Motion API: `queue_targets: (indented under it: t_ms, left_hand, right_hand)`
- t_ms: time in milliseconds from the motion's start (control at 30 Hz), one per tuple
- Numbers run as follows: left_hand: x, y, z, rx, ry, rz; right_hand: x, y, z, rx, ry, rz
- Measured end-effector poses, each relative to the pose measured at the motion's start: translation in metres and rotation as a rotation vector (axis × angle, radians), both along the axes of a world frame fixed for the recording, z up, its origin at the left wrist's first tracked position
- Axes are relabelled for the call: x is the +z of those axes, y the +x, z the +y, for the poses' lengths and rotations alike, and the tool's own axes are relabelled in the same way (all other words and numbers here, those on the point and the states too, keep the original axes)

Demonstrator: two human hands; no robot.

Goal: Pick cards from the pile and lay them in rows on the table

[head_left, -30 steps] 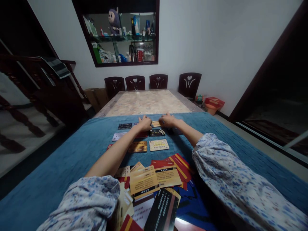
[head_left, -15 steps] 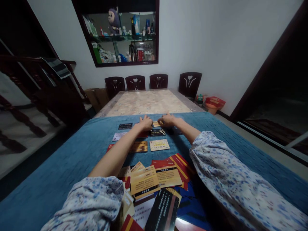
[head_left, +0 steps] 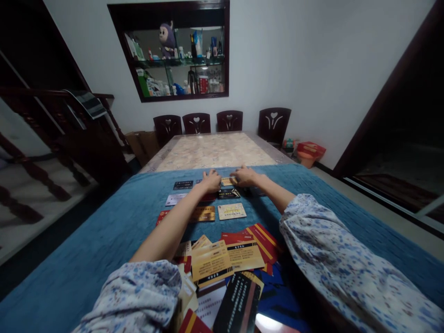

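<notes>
A yellow card (head_left: pixel 227 181) lies in the far row on the blue cloth, between my two hands. My left hand (head_left: pixel 211 181) rests at its left end with fingers apart, partly covering neighbouring cards. At its right end, the fingers of my right hand (head_left: pixel 244 176) touch the card and are spread. Just nearer lies a black card (head_left: pixel 228 193), and nearer still a cream card (head_left: pixel 231 211). Left of these are a gold card (head_left: pixel 204 213), a white card (head_left: pixel 175 199) and a dark card (head_left: pixel 183 185). My left forearm hides part of the rows.
A loose heap of cards, among them yellow cards (head_left: pixel 244 255), a black card (head_left: pixel 237 303) and red cards (head_left: pixel 265 243), lies close to me between my forearms. The blue cloth (head_left: pixel 114 236) covers the near table. Chairs (head_left: pixel 230 121) stand at the far end.
The whole view has shifted slightly down and right. Both hands stay at the ends of the yellow card, with only slight finger movement. The cards keep their layout.
</notes>
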State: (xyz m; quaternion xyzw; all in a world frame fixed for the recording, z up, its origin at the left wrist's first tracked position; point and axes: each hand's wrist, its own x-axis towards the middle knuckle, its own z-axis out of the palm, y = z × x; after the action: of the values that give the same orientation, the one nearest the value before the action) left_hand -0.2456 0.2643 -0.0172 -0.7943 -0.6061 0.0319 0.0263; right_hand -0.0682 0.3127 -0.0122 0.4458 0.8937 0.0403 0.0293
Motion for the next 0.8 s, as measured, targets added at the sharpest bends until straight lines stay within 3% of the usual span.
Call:
queue_targets:
  t_ms: [367,800]
  left_hand:
    - [0.024,0.001,-0.042,-0.060,0.141,0.000]
    - [0.024,-0.004,-0.094,-0.067,0.226,-0.074]
  right_hand:
    - [0.020,0.021,-0.032,0.072,0.083,0.056]
    - [0.037,0.052,-0.095,0.163,0.157,0.111]
